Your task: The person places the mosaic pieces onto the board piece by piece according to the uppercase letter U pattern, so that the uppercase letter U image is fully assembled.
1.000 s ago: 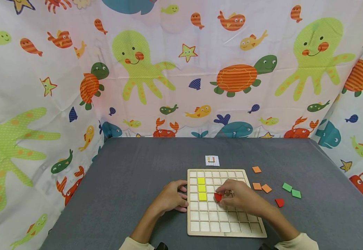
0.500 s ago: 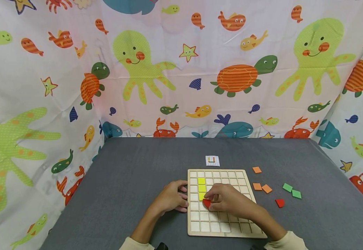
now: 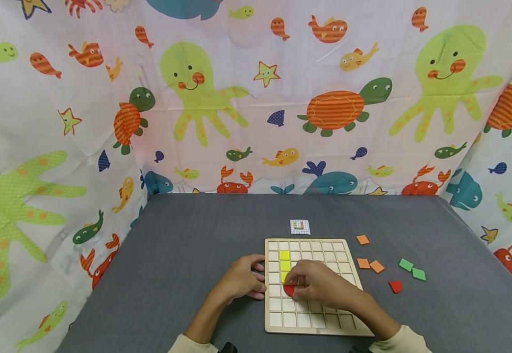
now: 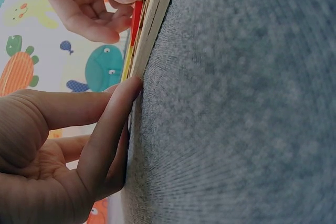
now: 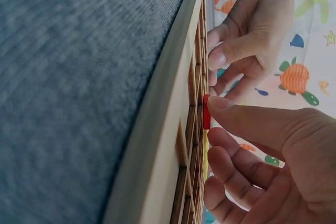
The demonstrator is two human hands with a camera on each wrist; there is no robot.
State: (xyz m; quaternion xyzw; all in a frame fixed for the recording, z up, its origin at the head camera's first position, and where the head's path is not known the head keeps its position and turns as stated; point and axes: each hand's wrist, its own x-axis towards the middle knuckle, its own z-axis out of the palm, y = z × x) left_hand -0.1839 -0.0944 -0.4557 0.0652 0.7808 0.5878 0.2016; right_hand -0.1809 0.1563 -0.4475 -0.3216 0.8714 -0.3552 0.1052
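A square wooden grid board (image 3: pixel 320 330) lies on the grey table. Three yellow square tiles (image 3: pixel 284 265) sit one below another in its second column. My right hand (image 3: pixel 320 283) pinches a red tile with a rounded edge (image 3: pixel 289 290) over the cell just below the lowest yellow one. From the right wrist, the thumb shows pressed to the red tile (image 5: pixel 206 112), which stands slightly above the grid walls. My left hand (image 3: pixel 240 280) rests beside the board, its fingertips touching the left edge; the left wrist view shows those fingers (image 4: pixel 118 114) loosely bent against the rim.
Behind the board lies a small card (image 3: pixel 300 227) printed with a coloured U shape on a grid. To the right are three orange tiles (image 3: pixel 363 239), two green tiles (image 3: pixel 418 274) and another red tile (image 3: pixel 395 287). A sea-animal curtain (image 3: pixel 247 108) hangs behind the table.
My right hand has carried the red tile leftward and slightly toward me, from the board's middle to below the yellow column, turning it a little. The left hand has stayed in place.
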